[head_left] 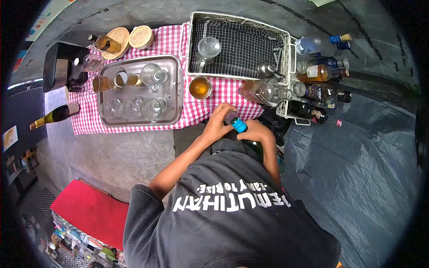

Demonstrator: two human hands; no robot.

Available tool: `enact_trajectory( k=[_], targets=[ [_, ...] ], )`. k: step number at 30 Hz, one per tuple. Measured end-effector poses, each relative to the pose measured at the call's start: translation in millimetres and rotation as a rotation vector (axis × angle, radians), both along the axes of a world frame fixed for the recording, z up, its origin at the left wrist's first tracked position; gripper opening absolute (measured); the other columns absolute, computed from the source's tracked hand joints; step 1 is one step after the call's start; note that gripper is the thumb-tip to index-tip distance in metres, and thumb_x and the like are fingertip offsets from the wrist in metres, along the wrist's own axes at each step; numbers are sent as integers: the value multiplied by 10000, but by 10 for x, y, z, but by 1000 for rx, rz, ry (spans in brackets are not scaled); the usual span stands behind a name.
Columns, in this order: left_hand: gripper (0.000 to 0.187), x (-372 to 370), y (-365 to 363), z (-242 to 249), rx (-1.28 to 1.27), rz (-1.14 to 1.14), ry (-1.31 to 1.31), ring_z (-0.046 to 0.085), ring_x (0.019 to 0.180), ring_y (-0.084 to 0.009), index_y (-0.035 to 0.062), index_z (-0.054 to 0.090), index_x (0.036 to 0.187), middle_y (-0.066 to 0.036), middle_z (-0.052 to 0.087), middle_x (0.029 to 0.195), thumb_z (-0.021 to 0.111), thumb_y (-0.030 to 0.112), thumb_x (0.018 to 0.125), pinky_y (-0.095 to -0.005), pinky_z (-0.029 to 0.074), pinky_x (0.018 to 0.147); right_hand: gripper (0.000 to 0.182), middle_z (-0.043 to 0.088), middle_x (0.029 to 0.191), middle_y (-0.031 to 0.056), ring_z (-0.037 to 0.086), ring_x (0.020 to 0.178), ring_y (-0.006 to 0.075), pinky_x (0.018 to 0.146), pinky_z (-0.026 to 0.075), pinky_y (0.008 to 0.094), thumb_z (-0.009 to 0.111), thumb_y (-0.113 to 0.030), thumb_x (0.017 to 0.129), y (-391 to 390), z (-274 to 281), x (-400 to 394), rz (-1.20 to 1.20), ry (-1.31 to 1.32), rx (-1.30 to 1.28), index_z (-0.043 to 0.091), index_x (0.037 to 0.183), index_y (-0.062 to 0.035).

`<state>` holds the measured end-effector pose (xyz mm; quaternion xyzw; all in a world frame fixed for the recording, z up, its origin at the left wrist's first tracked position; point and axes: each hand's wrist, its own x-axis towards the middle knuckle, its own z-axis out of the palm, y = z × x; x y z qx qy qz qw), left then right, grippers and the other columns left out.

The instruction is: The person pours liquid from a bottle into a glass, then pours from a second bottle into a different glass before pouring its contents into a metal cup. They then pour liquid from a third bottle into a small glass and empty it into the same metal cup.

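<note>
My right hand (pixel 257 132) is closed around the neck of a dark green bottle (pixel 255 146) with a bright blue band (pixel 239 125). The bottle is tilted in front of my shirt, and my forearm and hand hide part of it. My left hand (pixel 218 123) is at the bottle's mouth, fingers curled around a small clear purplish piece (pixel 231 117) whose kind I cannot make out. Just beyond my hands, a glass of amber drink (pixel 199 88) stands on the pink checked cloth (pixel 156 129).
A grey tray (pixel 174 117) at left carries glass mugs and tumblers. Behind sits a white wire basket (pixel 240 17) with a glass mug (pixel 209 47). Several bottles (pixel 315 72) crowd the right side. A gold-necked bottle (pixel 54 115) lies near the left edge, and a red-topped surface (pixel 91 212) is lower left.
</note>
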<state>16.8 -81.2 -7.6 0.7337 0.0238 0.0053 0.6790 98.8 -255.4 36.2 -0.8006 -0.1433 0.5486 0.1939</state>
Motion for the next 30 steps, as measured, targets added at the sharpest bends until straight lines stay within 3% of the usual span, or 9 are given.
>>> enact_trajectory(
  k=[10, 26, 30],
  targets=[
    [555, -1, -50, -30, -19, 1, -14, 551, 1117, -295, -1, 563, 1150, -134, 545, 1132, 714, -55, 619, -366, 429, 965, 399, 659, 682, 171, 652, 643, 291, 625, 496, 399, 776, -352, 540, -53, -53, -5, -11, -6, -50, 665, 687, 2],
    [552, 8, -100, -62, -28, -17, -8, 530, 1121, -303, 6, 567, 1147, -142, 519, 1131, 686, -63, 613, -369, 407, 982, 423, 679, 737, 199, 675, 693, 305, 662, 515, 396, 783, -353, 539, -43, 53, 48, -7, 15, -67, 676, 726, 10],
    [550, 13, -107, -78, -9, -30, -4, 530, 1122, -302, 6, 566, 1145, -141, 520, 1134, 689, -59, 613, -368, 406, 983, 408, 678, 721, 174, 664, 673, 274, 657, 509, 380, 777, -357, 559, -36, 67, 67, 36, 18, -109, 677, 727, 1]
  ],
)
